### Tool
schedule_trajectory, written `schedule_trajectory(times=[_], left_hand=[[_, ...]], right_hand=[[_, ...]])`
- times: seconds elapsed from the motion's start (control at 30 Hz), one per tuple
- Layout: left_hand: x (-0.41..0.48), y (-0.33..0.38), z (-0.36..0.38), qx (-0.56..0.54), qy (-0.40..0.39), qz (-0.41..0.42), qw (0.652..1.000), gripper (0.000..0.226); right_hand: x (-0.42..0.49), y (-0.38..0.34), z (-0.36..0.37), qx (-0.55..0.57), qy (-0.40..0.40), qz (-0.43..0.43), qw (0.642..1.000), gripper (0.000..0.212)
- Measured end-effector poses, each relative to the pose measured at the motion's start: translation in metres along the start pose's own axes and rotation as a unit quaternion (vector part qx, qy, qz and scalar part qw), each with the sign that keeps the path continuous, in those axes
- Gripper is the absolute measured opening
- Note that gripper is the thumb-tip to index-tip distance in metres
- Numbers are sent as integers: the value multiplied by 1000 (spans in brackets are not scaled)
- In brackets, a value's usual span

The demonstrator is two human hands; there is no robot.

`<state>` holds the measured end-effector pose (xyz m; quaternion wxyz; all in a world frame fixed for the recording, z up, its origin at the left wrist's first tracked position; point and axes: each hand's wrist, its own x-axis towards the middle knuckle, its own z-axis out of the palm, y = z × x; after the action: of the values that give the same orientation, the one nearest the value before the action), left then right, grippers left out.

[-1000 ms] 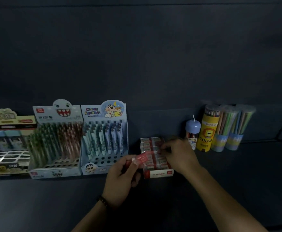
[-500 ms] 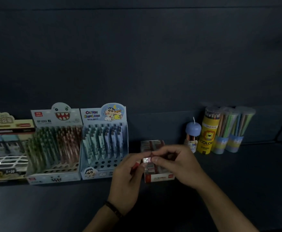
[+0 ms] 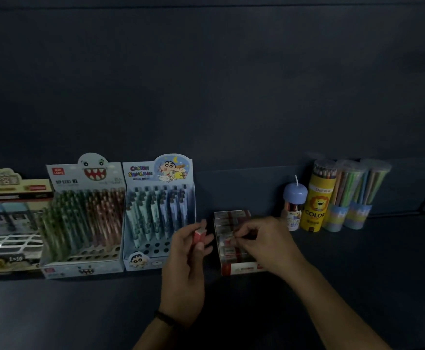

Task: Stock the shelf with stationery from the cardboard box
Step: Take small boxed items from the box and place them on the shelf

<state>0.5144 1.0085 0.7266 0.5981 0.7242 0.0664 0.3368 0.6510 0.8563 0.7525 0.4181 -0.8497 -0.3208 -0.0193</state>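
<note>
A red and white display box of erasers (image 3: 234, 267) sits on the dark shelf (image 3: 80, 311), just right of centre. My left hand (image 3: 185, 271) holds a small stack of red and white erasers (image 3: 199, 235) upright, left of the box. Over the box's middle rows my right hand (image 3: 264, 245) pinches one eraser (image 3: 228, 239) between thumb and fingertips. The cardboard box is not in view.
Left of the eraser box stand a Crayon Shin-chan pen display (image 3: 159, 213), a monster-face pen display (image 3: 85, 218) and a darker display box (image 3: 9, 223). To the right are a blue-capped tube (image 3: 294, 205), a yellow lion pencil tube (image 3: 318, 198) and two clear pencil tubes (image 3: 353, 195).
My hands were together in front of the box, passing an eraser. Now they have parted: the right hand has moved over the box with one eraser, the left stays left with the stack.
</note>
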Motion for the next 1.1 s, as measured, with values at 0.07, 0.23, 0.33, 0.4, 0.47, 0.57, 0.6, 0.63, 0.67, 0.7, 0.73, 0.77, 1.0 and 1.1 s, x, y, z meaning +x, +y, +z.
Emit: schedule_trajectory(times=[0.07,0.23,0.33,0.4,0.47,0.57,0.6,0.63,0.67,0.7,0.73,0.77,1.0,1.1], left_hand=[[0,-1,0,-26,14,-15,999,23],[1,2,0,-91,41,-58,993,23],[4,3,-1,-120,40,-89,988,25],[4,4,-2,-121,35,-91,988,26],[4,0,-2,-117,28,-92,989,28],[2,-3,-2,-101,-8,-86,991,38],[1,-2,-2,-80,-19,-74,994,41],[0,0,-2,-55,-26,-57,996,43],[0,2,-1,-28,-29,-38,998,42],[-1,5,-1,-5,-29,-20,999,42],[-1,6,-1,14,-26,-5,1000,41],[0,8,-1,22,-25,5,999,41],[2,6,3,144,6,121,982,36],[3,5,3,166,4,125,978,48]], right_hand=[[3,0,4,-17,0,2,1000,11],[8,2,12,-75,-14,7,997,10],[8,2,14,-101,-8,3,995,11],[6,-1,12,-97,-24,10,995,10],[4,-5,9,-87,-45,9,995,9],[-5,-11,0,-32,-9,-4,999,11],[-9,-13,-3,12,12,-4,1000,12],[-14,-17,-5,65,18,-3,998,12],[-18,-20,-7,110,9,-2,994,13],[-21,-25,-8,141,-10,0,990,15],[-24,-27,-7,157,-26,1,987,17],[-25,-29,-7,169,-34,3,985,17],[-24,-26,-19,198,-26,5,980,10],[-25,-17,-28,174,6,7,985,13]])
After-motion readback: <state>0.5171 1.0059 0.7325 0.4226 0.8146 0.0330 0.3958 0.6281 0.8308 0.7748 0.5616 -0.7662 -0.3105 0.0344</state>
